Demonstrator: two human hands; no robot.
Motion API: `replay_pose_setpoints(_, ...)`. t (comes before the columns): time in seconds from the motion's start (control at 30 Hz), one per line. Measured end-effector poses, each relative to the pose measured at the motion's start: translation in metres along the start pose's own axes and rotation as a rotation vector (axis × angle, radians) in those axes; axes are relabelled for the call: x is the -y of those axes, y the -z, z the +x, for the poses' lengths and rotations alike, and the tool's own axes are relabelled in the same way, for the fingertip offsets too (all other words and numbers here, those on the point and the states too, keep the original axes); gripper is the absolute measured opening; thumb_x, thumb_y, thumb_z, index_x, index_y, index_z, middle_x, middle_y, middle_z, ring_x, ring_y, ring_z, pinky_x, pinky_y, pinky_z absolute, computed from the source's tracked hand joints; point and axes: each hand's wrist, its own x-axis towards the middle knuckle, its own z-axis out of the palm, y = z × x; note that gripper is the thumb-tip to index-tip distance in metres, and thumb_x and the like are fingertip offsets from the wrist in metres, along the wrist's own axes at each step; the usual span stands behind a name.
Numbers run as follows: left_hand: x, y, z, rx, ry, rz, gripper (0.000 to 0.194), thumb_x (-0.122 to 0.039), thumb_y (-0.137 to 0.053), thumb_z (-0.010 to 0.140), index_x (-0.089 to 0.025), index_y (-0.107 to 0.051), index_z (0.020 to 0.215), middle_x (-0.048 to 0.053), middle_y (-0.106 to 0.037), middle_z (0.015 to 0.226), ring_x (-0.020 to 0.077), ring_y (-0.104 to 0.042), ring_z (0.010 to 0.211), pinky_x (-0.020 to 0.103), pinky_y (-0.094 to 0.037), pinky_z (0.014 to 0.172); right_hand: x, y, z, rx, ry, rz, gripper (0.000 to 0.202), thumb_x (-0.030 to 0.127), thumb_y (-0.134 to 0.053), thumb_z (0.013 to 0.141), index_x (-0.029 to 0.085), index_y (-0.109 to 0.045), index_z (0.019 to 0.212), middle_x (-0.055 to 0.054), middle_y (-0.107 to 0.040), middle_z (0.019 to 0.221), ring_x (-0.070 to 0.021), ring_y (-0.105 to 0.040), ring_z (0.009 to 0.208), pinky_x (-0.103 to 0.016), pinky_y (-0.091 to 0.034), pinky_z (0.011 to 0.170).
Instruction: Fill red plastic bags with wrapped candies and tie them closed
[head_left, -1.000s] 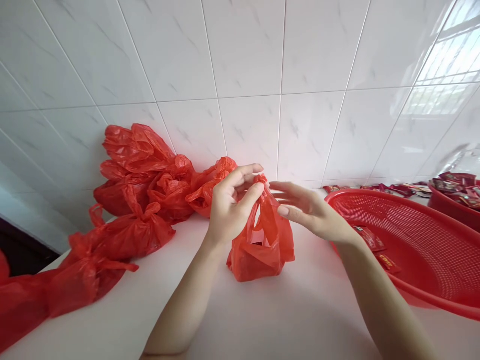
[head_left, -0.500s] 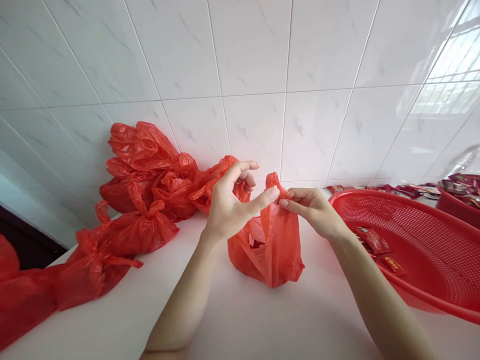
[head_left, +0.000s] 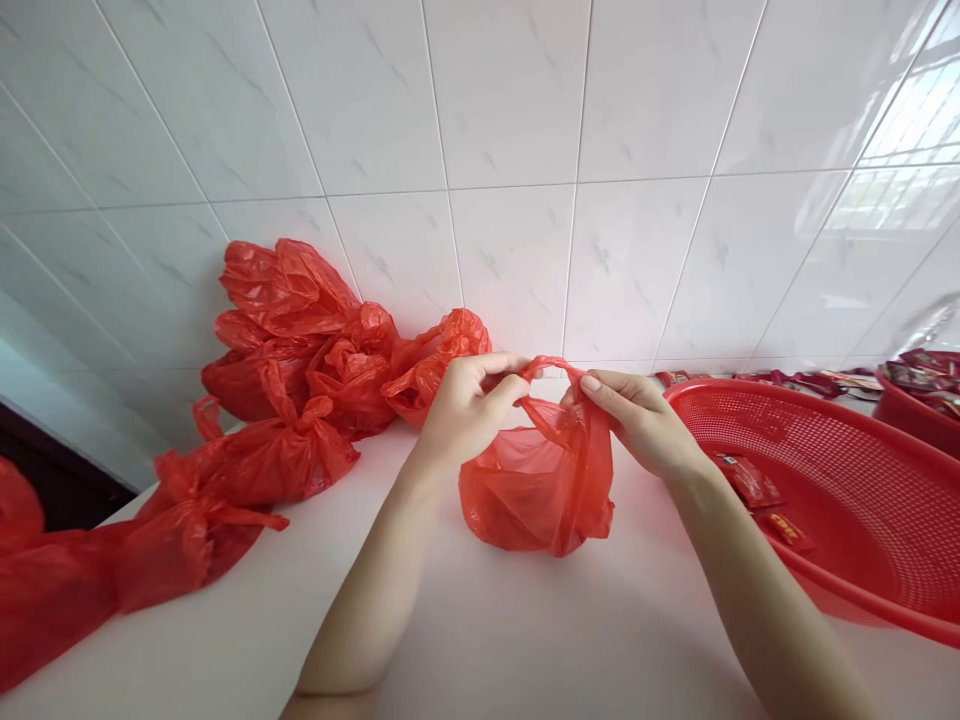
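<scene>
A red plastic bag (head_left: 517, 495) sits on the white table in front of me, its lower part rounded out. My left hand (head_left: 474, 405) pinches one handle of the bag between thumb and fingers. On the other side, my right hand (head_left: 637, 415) grips the bag's top edge, thumb pressed over the plastic. A twisted strip of plastic stretches in a loop between both hands. What lies inside the bag is hidden by the folds.
Several filled red bags (head_left: 292, 450) lie heaped along the wall at the left. A red perforated basket (head_left: 817, 430) with a few small packets (head_left: 750, 482) stands at the right. Behind it are more packets and another red container (head_left: 919, 400).
My left hand has gone from spread fingers to a pinch on the bag's handle. The handle is now pulled into a loop between my hands, and the bag's mouth has closed over.
</scene>
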Motion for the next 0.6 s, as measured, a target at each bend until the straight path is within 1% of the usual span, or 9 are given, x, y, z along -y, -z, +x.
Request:
replay_pose_setpoints(0.07, -0.003, 0.002, 0.002, 0.178, 0.131, -0.23, 0.015, -0.025, -0.06, 0.076, -0.017, -0.072, 0.073, 0.003, -0.066, 0.071, 0.0166, -0.059, 0.07, 0.031, -0.049, 0.069, 0.0, -0.003, 0.001, -0.022, -0.007, -0.01, 0.036, 0.049, -0.062, 0.094, 0.019, -0.069, 0.075, 0.0, -0.063, 0.071, -0.0134, -0.055, 0.066, -0.025, -0.043, 0.063)
replay_pose_setpoints(0.1, -0.005, 0.002, 0.003, 0.235, 0.164, -0.323, 0.014, -0.025, -0.06, 0.074, -0.017, -0.07, 0.07, 0.003, -0.063, 0.069, 0.0156, -0.058, 0.067, 0.03, -0.048, 0.067, 0.0, -0.004, 0.001, -0.028, -0.008, -0.025, 0.037, 0.05, -0.062, 0.093, 0.019, -0.068, 0.074, 0.0, -0.061, 0.07, -0.0131, -0.053, 0.064, -0.025, -0.041, 0.061)
replay_pose_setpoints(0.13, -0.006, 0.002, 0.004, 0.27, 0.181, -0.395, 0.013, -0.025, -0.061, 0.074, -0.017, -0.069, 0.068, 0.002, -0.061, 0.067, 0.0148, -0.056, 0.065, 0.03, -0.047, 0.066, 0.0, -0.006, 0.001, -0.033, -0.007, -0.047, 0.038, 0.051, -0.062, 0.093, 0.019, -0.067, 0.074, 0.001, -0.06, 0.069, -0.0128, -0.051, 0.063, -0.025, -0.04, 0.059)
replay_pose_setpoints(0.2, -0.006, -0.001, 0.005, 0.266, 0.188, -0.478, 0.016, -0.028, -0.06, 0.075, -0.017, -0.067, 0.065, 0.002, -0.057, 0.066, 0.014, -0.053, 0.064, 0.029, -0.045, 0.062, 0.001, -0.009, 0.001, -0.052, -0.005, -0.096, 0.039, 0.053, -0.063, 0.091, 0.018, -0.066, 0.074, 0.001, -0.057, 0.067, -0.0121, -0.048, 0.061, -0.024, -0.037, 0.056)
replay_pose_setpoints(0.27, -0.006, -0.005, 0.004, 0.212, 0.169, -0.478, 0.024, -0.035, -0.061, 0.079, -0.017, -0.063, 0.064, 0.002, -0.054, 0.067, 0.0137, -0.051, 0.063, 0.028, -0.044, 0.06, 0.002, -0.01, 0.0, -0.092, -0.001, -0.122, 0.041, 0.054, -0.065, 0.09, 0.018, -0.063, 0.07, 0.002, -0.053, 0.064, -0.0106, -0.044, 0.058, -0.024, -0.033, 0.053)
replay_pose_setpoints(0.37, -0.004, -0.012, 0.0, 0.073, 0.084, -0.273, 0.022, -0.039, -0.072, 0.078, -0.019, -0.063, 0.075, -0.001, -0.056, 0.07, 0.0134, -0.054, 0.066, 0.028, -0.047, 0.065, 0.003, -0.011, 0.0, -0.15, 0.014, -0.119, 0.046, 0.056, -0.066, 0.088, 0.018, -0.057, 0.064, 0.004, -0.048, 0.06, -0.0089, -0.038, 0.054, -0.024, -0.029, 0.05)
replay_pose_setpoints(0.43, -0.001, -0.016, -0.003, -0.078, -0.019, -0.066, 0.025, -0.034, -0.078, 0.076, -0.021, -0.065, 0.092, -0.003, -0.059, 0.073, 0.0138, -0.057, 0.072, 0.027, -0.049, 0.072, 0.004, -0.011, 0.0, -0.17, 0.033, -0.114, 0.047, 0.056, -0.066, 0.087, 0.018, -0.055, 0.062, 0.004, -0.046, 0.059, -0.0089, -0.038, 0.054, -0.024, -0.028, 0.05)
replay_pose_setpoints(0.5, 0.003, -0.019, -0.004, -0.231, -0.154, 0.107, 0.027, -0.031, -0.075, 0.08, -0.022, -0.065, 0.103, -0.002, -0.062, 0.078, 0.0143, -0.06, 0.077, 0.028, -0.05, 0.077, 0.005, -0.011, 0.0, -0.177, 0.057, -0.131, 0.047, 0.056, -0.066, 0.087, 0.019, -0.054, 0.061, 0.004, -0.046, 0.058, -0.0091, -0.038, 0.054, -0.024, -0.029, 0.05)
replay_pose_setpoints(0.6, 0.007, -0.019, -0.004, -0.328, -0.334, 0.26, 0.011, -0.026, -0.067, 0.087, -0.021, -0.069, 0.096, 0.001, -0.068, 0.087, 0.0157, -0.063, 0.083, 0.03, -0.05, 0.083, 0.007, -0.011, 0.0, -0.175, 0.09, -0.173, 0.049, 0.055, -0.065, 0.089, 0.019, -0.054, 0.058, 0.004, -0.047, 0.058, -0.0096, -0.038, 0.054, -0.025, -0.031, 0.052)
